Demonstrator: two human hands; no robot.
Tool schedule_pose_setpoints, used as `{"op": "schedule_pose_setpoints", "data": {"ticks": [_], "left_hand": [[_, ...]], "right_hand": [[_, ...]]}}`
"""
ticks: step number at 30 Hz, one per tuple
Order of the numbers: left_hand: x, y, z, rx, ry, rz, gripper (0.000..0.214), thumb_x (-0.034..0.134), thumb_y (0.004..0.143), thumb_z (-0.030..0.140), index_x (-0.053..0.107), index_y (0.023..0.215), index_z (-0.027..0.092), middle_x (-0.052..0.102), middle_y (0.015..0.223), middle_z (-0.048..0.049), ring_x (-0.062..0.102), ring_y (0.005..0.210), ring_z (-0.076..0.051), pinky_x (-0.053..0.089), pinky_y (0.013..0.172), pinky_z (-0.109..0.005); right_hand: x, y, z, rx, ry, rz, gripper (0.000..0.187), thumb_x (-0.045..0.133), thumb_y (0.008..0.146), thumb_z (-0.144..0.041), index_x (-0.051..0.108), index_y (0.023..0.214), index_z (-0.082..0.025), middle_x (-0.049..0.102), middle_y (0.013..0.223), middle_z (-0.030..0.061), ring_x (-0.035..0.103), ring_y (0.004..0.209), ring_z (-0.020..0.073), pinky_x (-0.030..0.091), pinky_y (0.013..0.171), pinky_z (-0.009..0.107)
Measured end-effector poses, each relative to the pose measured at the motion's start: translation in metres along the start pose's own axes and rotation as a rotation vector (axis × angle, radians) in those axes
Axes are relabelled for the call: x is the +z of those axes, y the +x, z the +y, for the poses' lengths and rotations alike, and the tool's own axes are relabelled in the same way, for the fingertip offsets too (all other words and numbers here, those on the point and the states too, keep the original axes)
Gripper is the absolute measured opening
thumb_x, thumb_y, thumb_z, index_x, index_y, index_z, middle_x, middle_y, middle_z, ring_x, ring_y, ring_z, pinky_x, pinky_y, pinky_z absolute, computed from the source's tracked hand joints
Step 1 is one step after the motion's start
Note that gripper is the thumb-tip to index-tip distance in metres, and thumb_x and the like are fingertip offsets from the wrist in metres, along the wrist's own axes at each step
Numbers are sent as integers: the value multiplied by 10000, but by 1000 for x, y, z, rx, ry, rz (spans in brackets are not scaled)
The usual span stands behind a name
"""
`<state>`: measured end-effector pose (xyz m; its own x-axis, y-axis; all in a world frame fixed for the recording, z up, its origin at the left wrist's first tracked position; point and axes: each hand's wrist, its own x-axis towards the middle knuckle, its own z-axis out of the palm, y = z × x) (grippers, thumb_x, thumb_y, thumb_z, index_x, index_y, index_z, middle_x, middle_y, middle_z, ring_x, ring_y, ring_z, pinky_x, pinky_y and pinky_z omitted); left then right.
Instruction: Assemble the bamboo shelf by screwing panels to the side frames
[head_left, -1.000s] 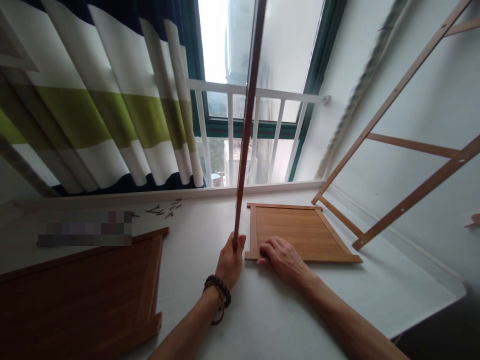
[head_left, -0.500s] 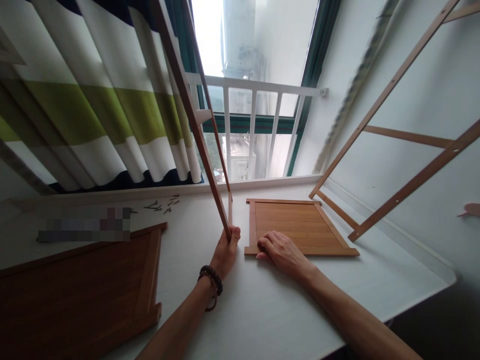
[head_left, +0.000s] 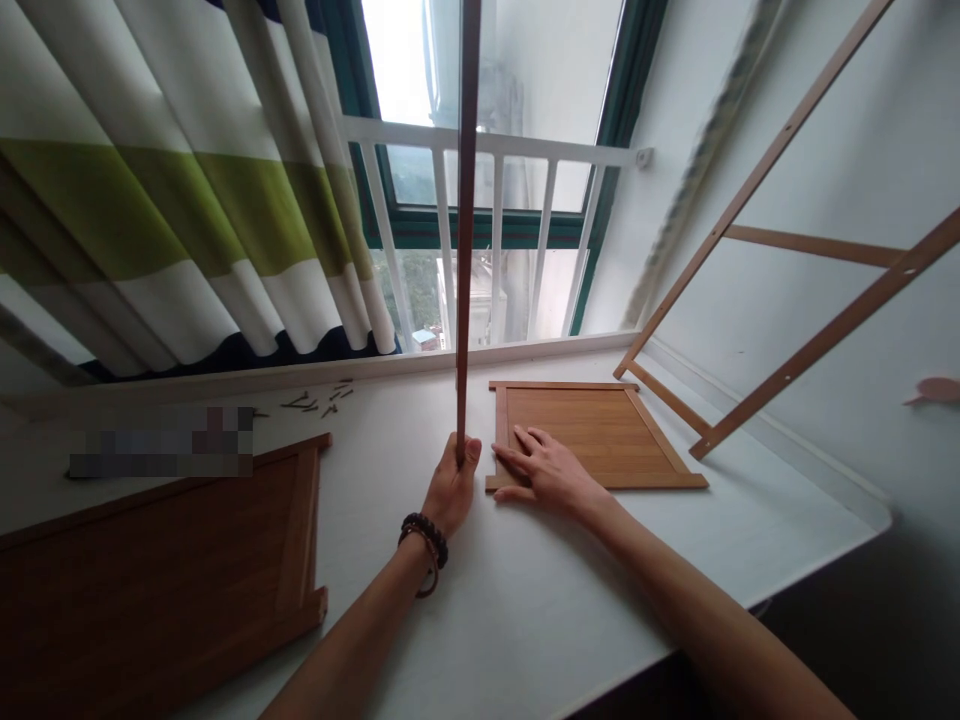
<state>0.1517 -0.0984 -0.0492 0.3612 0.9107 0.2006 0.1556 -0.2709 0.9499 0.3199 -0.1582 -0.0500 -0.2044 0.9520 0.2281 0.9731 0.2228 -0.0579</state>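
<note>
Far left: a large panel point(head_left: 165, 570) of dark wood lies flat on the white counter point(head_left: 525, 610), joined to nothing, with a striped curtain point(head_left: 150, 200) hanging behind it.

Loose hardware: a small scatter of screws point(head_left: 315, 403) lies on the counter by the sill, well apart from both hands.

Left hand: the left hand point(head_left: 450, 488), a beaded bracelet point(head_left: 424, 537) at its wrist, has its fingers clenched around the foot of a wooden rail point(head_left: 465, 250).

Wooden rail: it stands upright and is seen edge-on. Its lower end is at the counter just beside the left edge of the small panel point(head_left: 600, 430), and its top runs out of view in front of the white window railing point(head_left: 525, 160).

Right hand: the right hand point(head_left: 546, 465) lies palm down on the near left corner of the small panel. Its fingers are spread and released, pressing on it and grasping nothing.

Small panel: it lies flat on the counter with its raised border up. I cannot tell whether the rail's foot touches it.

Far right: a ladder-like frame point(head_left: 787, 240) with drilled holes leans against the wall point(head_left: 825, 340), its feet on the counter near the panel's far right corner.

Progress, as I judge it: early. Every wooden part lies or stands separate, no joint shows as fastened, and the screws are unused. The rail is only held against the panel's edge, so all the fixing remains.
</note>
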Motion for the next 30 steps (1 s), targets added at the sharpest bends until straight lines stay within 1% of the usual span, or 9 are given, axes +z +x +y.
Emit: {"op": "schedule_pose_setpoints", "data": {"ticks": [5,8,11,15,17,19,21,24,30], "left_hand": [[1,1,-4,5,-14,17,351,391,852,543,439,790,201,414,675,31,418,638,-133,378,658,-268],[2,3,-7,12,-39,31,338,379,863,530,439,812,201,417,693,25,426,661,-135,379,681,-270],[3,5,-9,10,-54,51,328,385,865,519,436,811,199,425,698,22,434,678,-137,376,685,-270],[4,7,-9,20,-84,64,324,386,870,504,428,785,194,420,674,26,418,644,-128,368,655,-265],[4,8,-11,19,-100,72,330,391,867,508,432,783,192,422,663,27,410,625,-125,361,633,-262],[3,9,-12,20,-120,72,340,399,861,521,435,783,192,421,658,28,401,611,-121,353,609,-257],[2,10,-14,28,-153,51,353,400,857,539,430,778,196,407,649,33,384,590,-115,342,583,-248],[-1,12,-15,36,-208,-24,369,402,852,557,422,765,199,377,633,39,360,568,-107,331,560,-238],[-4,14,-18,18,-345,-149,361,461,828,556,408,775,203,341,618,51,309,529,-93,312,526,-224]], "right_hand": [[7,1,-8,-60,-119,68,635,403,848,-566,462,1323,-149,481,1306,255,462,1219,328,396,976,465],[6,0,-12,-88,-132,33,538,396,874,-518,478,1304,-206,496,1303,228,479,1211,315,396,977,474],[4,0,-18,-90,-124,-5,406,372,906,-465,531,1220,-263,494,1315,194,479,1213,309,390,968,503],[2,-2,-20,-82,-101,37,312,333,947,-344,558,1094,-184,442,1359,204,395,1278,318,381,961,553],[-2,-2,-17,-139,-65,89,269,327,953,-264,550,1067,-168,413,1394,166,334,1320,289,352,1000,556],[-9,-3,-13,-210,-25,147,251,327,952,-229,546,1057,-168,441,1380,123,338,1318,243,311,1058,517],[-17,-3,-9,-240,22,198,249,330,954,-240,544,1061,-171,515,1304,101,418,1254,203,326,1072,443],[-27,-2,-8,-240,83,245,251,347,954,-273,544,1076,-176,577,1194,92,486,1165,182,406,1006,364],[-22,-1,-7,-312,67,205,288,361,952,-326,557,1100,-175,596,1153,86,510,1121,193,433,944,352]]}}
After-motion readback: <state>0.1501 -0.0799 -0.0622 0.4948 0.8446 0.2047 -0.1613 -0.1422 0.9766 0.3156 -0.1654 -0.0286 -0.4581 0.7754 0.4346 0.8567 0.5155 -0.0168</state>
